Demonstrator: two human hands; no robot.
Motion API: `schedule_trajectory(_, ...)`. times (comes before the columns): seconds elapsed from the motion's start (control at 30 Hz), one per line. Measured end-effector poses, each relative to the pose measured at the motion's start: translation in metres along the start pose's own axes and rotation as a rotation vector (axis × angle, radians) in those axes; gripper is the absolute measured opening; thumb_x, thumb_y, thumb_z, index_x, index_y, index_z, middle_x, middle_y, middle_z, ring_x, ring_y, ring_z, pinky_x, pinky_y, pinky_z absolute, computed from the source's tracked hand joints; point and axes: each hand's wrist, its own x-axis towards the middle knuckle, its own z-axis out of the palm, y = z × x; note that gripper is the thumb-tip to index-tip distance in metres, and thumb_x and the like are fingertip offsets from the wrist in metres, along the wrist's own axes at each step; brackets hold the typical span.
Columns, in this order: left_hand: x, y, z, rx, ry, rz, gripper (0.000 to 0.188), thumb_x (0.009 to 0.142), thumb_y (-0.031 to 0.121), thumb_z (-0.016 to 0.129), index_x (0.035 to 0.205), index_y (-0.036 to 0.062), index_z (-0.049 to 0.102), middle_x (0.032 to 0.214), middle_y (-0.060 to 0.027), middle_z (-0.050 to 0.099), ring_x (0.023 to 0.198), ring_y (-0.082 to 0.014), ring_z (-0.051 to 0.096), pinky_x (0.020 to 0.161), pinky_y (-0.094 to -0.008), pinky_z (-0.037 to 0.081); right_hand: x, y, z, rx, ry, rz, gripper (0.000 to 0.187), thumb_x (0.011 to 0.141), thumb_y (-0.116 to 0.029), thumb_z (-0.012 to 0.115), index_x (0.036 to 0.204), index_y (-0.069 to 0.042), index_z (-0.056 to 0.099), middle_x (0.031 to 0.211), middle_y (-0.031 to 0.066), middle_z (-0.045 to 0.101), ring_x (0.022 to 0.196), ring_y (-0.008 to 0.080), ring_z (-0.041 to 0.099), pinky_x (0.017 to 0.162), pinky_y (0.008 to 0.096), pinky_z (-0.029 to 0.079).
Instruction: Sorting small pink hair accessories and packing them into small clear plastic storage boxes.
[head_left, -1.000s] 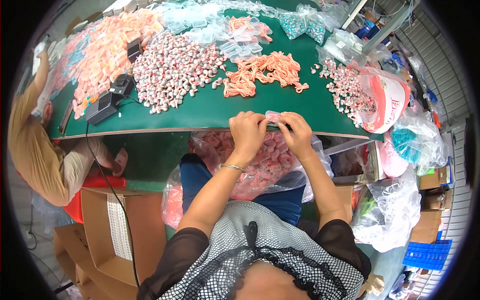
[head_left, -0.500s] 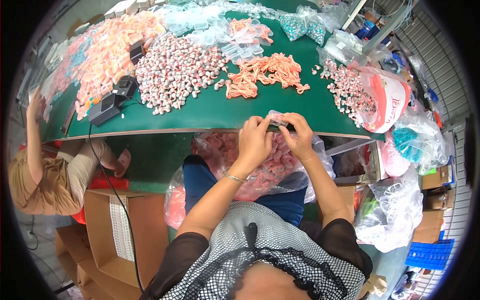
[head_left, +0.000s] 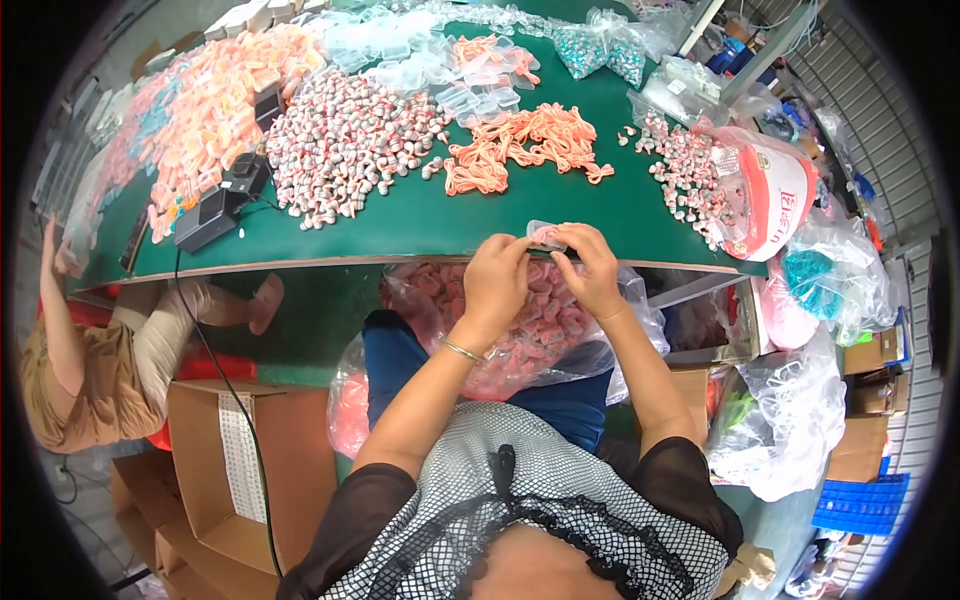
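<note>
Clear plastic, with something pink showing through it, is being held up as a small case (head_left: 545, 234) on the near side of the cord pile (head_left: 540, 138), apart from it and just off the green counter's (head_left: 400, 230) open stretch there. Light, even pressure is seemingly being called for: thin plastic could be bent, or slip loose, if one end were being squeezed harder than the other. The case is best being steadied by one hand while small adjustments are being made by the other. Whether its lid is being pressed down cannot be told, as part of it is being covered by fingers. The left end is being pinched by the fingertips of the left hand (head_left: 497, 275), whose back is being turned upward with the fingers curled. The right end is being pinched by the right hand (head_left: 592, 268), its thumb being set nearer the body than its fingers. Both forearms are being angled inward toward the near side of the cord pile, the elbows being spread. Left of that pile, grey-and-pink pieces (head_left: 345, 140) are being left untouched.
</note>
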Motion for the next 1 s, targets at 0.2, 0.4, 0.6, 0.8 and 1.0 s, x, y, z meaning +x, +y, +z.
schedule_trajectory(0.2, 0.026, 0.001, -0.021, -0.017, -0.107, -0.018, 0.034, 0.079, 0.008, 0.069, 0.113, 0.0082, 0.064, 0.104, -0.0084, 0.064, 0.097, -0.0291, 0.062, 0.078, -0.0407, 0.05, 0.001, 0.003, -0.003, -0.043, -0.027, -0.062, 0.028, 0.075, 0.0, 0.073, 0.101, -0.003, 0.064, 0.103, 0.0124, 0.065, 0.101, 0.0321, 0.062, 0.088, 0.0413, 0.051)
schedule_trajectory(0.4, 0.041, -0.022, -0.011, 0.072, -0.241, 0.34, 0.037, 0.081, 0.015, 0.071, 0.117, 0.0087, 0.063, 0.11, -0.0076, 0.065, 0.096, -0.0272, 0.06, 0.079, -0.0382, 0.046, 0.002, -0.003, -0.002, 0.006, -0.048, 0.008, 0.032, 0.075, 0.001, 0.073, 0.105, -0.003, 0.063, 0.106, 0.0136, 0.064, 0.099, 0.0316, 0.063, 0.085, 0.0382, 0.052)
schedule_trajectory(0.6, 0.037, -0.021, -0.018, -0.033, -0.241, 0.344, 0.025, 0.084, 0.015, 0.068, 0.105, 0.0032, 0.063, 0.1, -0.0105, 0.065, 0.091, -0.0303, 0.059, 0.079, -0.0413, 0.048, 0.006, -0.004, 0.002, 0.036, -0.077, 0.044, 0.028, 0.08, -0.003, 0.072, 0.107, -0.001, 0.064, 0.101, 0.0141, 0.063, 0.09, 0.0294, 0.063, 0.077, 0.0365, 0.052)
schedule_trajectory(0.8, 0.035, -0.028, -0.038, -0.169, -0.206, 0.275, 0.014, 0.085, 0.012, 0.067, 0.093, 0.0008, 0.064, 0.089, -0.0138, 0.065, 0.08, -0.0328, 0.061, 0.072, -0.041, 0.05, 0.015, -0.023, 0.014, 0.364, -0.134, 0.308, 0.018, 0.083, 0.002, 0.066, 0.102, 0.001, 0.066, 0.098, 0.009, 0.065, 0.089, 0.0161, 0.063, 0.074, 0.0283, 0.051)
schedule_trajectory(1.0, 0.042, -0.039, -0.07, -0.225, -0.204, 0.117, 0.02, 0.087, 0.015, 0.07, 0.101, 0.0016, 0.068, 0.094, -0.0151, 0.067, 0.083, -0.0279, 0.066, 0.072, -0.0345, 0.053, 0.046, -0.015, 0.024, 0.373, -0.202, 0.203, 0.033, 0.083, -0.007, 0.07, 0.115, -0.002, 0.064, 0.109, 0.01, 0.067, 0.093, 0.0188, 0.066, 0.076, 0.0285, 0.052)
